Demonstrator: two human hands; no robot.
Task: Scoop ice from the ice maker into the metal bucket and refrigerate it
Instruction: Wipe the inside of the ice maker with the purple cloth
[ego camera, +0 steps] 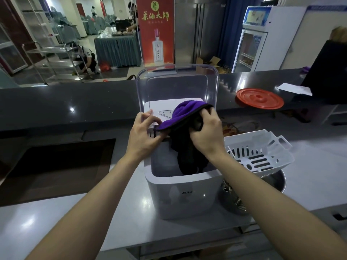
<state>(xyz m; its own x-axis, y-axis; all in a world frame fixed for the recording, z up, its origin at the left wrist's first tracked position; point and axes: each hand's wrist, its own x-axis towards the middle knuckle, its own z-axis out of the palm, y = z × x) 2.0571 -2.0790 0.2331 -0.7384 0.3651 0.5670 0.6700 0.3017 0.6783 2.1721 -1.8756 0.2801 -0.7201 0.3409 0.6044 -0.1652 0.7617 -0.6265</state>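
Cloth (pixel 185 111), purple on one face and black on the other, hangs limp from both hands down into the open ice maker (pixel 183 194), whose clear lid (pixel 177 85) stands raised behind. It is soft and light and will bunch wherever it is gripped, so any edge will do to hold it.

The left hand (pixel 144 132) pinches the purple edge between thumb and curled fingers. The right hand (pixel 206 132) has its fingers closed round a gathered fold of the black side.

The metal bucket (pixel 274 182) stands on the counter just right of the ice maker, mostly covered by a white slotted basket (pixel 262 147) resting across its rim. No ice shows. The bucket looks rigid and smooth. Once filled it will likely be heavy, cold and slippery with condensation, so it is best lifted with two hands at opposite sides of the rim after the basket comes off.
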